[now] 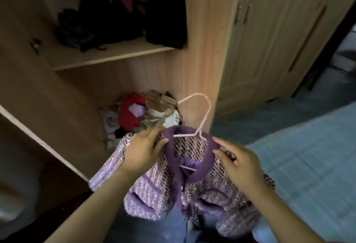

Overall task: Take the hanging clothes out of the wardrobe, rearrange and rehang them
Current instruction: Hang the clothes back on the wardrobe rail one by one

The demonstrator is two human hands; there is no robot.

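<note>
A purple tweed jacket (158,190) with a plain purple collar hangs in front of me on a pale pink wire hanger (200,115), whose hook points up and left. My left hand (144,150) grips the jacket's left shoulder beside the collar. On the other side my right hand (238,165) pinches the collar and right shoulder. Behind the jacket stands the open wardrobe (200,50), with dark clothes (131,3) hanging in its upper part.
A heap of loose clothes (138,115), red, beige and grey, lies on the wardrobe's bottom. An open wardrobe door (34,96) stands at the left. Closed wooden doors (273,40) are at the right, and a blue bed cover (308,161) lies beside me.
</note>
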